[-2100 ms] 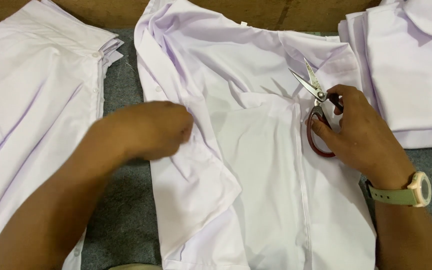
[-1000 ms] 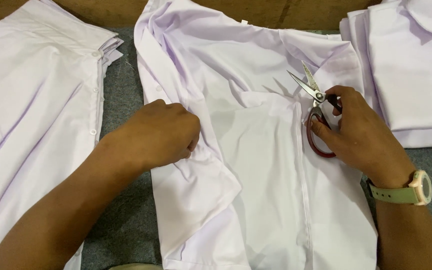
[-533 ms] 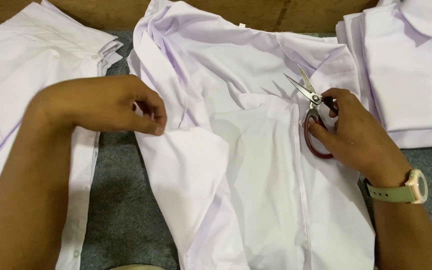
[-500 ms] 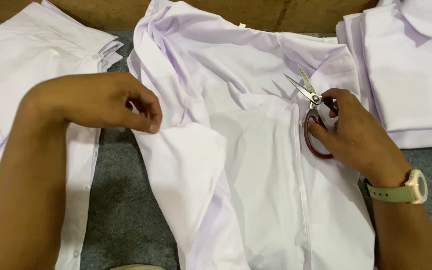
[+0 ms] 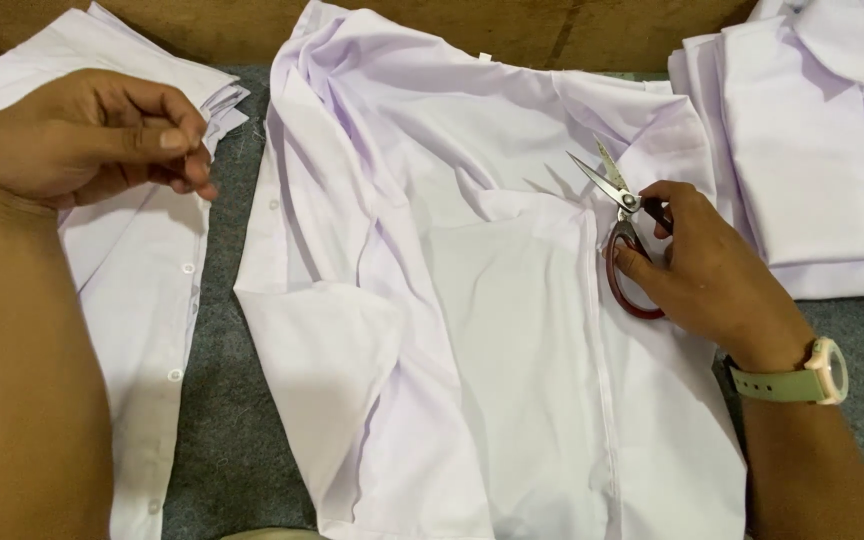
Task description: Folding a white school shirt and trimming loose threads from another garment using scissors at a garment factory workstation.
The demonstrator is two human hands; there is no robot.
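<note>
Head view, one entry per item. White short-sleeved cotton shirt (image 5: 492, 330): lies spread open at centre frame on the grey felt-covered worktop (image 5: 232, 440), collar toward the top, one sleeve folded over at lower left. Steel scissors with dark red handle loops (image 5: 620, 228): at centre right, blades parted and pointing to the upper left, resting on the shirt beside its front seam. Right hand (image 5: 697, 270): fingers curled through the loops, gripping the scissors; a pale green wristwatch (image 5: 802, 375) sits on the wrist. Left hand (image 5: 92, 135): raised at upper left, fingertips pinched together, whether on a thread or nothing I cannot tell. Beneath it, a stack of white button-front shirts (image 5: 142, 270); a second folded white stack (image 5: 822, 150) at upper right. Risk, as judged: the open blades lie flat against loose cloth, so a careless closing could nick the shirt fabric.
</note>
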